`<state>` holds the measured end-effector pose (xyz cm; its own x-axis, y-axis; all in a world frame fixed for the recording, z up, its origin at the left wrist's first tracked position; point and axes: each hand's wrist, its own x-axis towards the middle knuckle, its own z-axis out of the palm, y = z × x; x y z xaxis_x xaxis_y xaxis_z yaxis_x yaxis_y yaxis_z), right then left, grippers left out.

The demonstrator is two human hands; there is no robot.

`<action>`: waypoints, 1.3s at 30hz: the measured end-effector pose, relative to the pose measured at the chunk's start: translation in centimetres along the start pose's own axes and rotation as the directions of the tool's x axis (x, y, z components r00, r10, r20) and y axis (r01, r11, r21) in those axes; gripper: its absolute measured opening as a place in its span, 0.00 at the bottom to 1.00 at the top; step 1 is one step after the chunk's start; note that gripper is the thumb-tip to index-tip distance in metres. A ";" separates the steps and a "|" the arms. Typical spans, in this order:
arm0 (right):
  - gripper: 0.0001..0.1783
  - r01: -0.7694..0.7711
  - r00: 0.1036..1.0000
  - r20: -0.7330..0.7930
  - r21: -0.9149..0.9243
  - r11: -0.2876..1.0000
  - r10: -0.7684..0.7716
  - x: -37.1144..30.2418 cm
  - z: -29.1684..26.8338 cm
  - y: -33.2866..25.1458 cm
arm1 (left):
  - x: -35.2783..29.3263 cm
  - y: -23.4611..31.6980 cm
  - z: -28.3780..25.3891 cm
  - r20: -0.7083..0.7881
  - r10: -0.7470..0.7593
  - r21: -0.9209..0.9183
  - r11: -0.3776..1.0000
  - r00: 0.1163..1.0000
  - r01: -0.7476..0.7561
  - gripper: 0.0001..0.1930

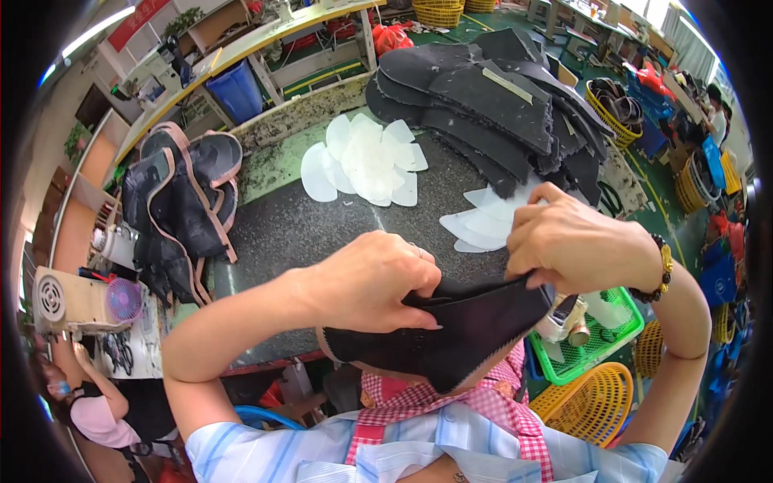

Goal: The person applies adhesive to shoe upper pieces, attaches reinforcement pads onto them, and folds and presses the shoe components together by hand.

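Footwear piece (435,342), apparently edge-stitched already, is pinched by left hand (378,282) and right hand (568,241); white pieces (370,161) (two loose fans) lie on the table (278,221), seemingly unattached.

The fingertips of the left hand (377,280) are hidden from view. The nearer white sheets (477,229) are partly covered by the right hand (564,241). The striped shirt (322,443) is cut off below.
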<state>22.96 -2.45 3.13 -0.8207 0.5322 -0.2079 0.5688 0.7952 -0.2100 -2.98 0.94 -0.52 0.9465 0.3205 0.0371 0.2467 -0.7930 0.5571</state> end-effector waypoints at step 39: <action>0.09 0.324 0.765 -0.637 0.260 0.910 -0.091 5.0 3.7 -2.0 | -2.3 2.3 2.2 -0.543 -0.173 -0.166 0.981 0.822 0.098 0.19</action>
<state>17.91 -2.39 -1.03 -0.7137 0.5204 0.4687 0.2653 0.8203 -0.5067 -4.10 -2.74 -1.18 0.6222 0.6822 0.3841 0.2999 -0.6608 0.6880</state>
